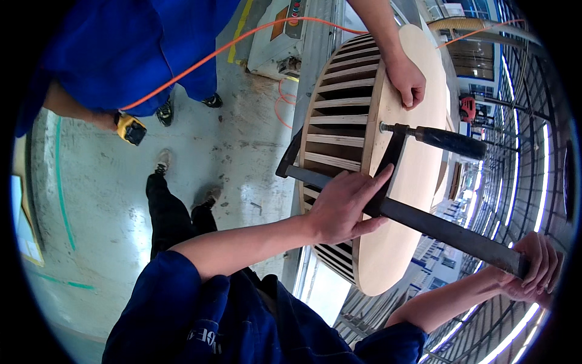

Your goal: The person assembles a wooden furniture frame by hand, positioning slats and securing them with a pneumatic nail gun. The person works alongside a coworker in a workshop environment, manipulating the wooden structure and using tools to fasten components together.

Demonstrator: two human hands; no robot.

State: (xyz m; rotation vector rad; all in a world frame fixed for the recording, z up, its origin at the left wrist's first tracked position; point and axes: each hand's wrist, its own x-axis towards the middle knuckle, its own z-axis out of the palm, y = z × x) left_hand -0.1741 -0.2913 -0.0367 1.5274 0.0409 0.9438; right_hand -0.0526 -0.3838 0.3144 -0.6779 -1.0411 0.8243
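Note:
A long dark F-clamp (448, 230) spans a wooden piece that has a pale oval face panel (397, 242) and a row of slatted plywood ribs (333, 141). My left hand (345, 203) is closed round the clamp bar at its sliding arm, index finger stretched along that arm. Out to the right, my right hand (536, 267) grips the end of the bar. The clamp's screw tip, beside its black handle (451, 141), is near the panel face. Its fixed jaw (290, 159) lies at the ribbed side, partly hidden.
A co-worker in blue rests one closed hand (407, 80) on the panel top. The other holds a yellow and black tool (130, 128), with an orange hose (242, 29) crossing toward the piece. A machine with a button panel (288, 24) stands behind. Grey floor (242, 139) lies left.

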